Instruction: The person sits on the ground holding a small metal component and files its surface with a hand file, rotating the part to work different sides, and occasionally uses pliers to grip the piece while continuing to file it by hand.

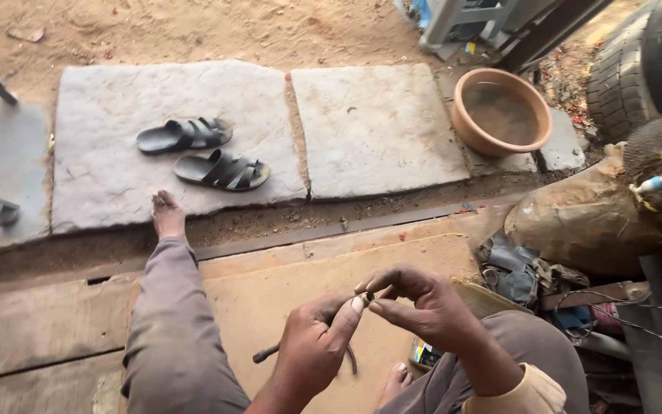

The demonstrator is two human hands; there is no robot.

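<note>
My left hand (312, 343) and my right hand (421, 304) meet over my lap, fingertips pinched together on a small dark part (368, 297). A thin dark rod-like tool (268, 354) sticks out to the left below my left hand, which seems to hold it. I sit on a cardboard sheet (270, 299) with my left leg (170, 322) stretched out, its bare foot resting at the edge of the stone slabs. What the small part is stays too small to tell.
A pair of black sandals (204, 153) lies on the grey stone slabs (377, 123). A round clay-coloured basin (501, 111) stands at the back right, tyres (641, 61) beyond it. A brown sack (584, 218), scraps and cables crowd the right side.
</note>
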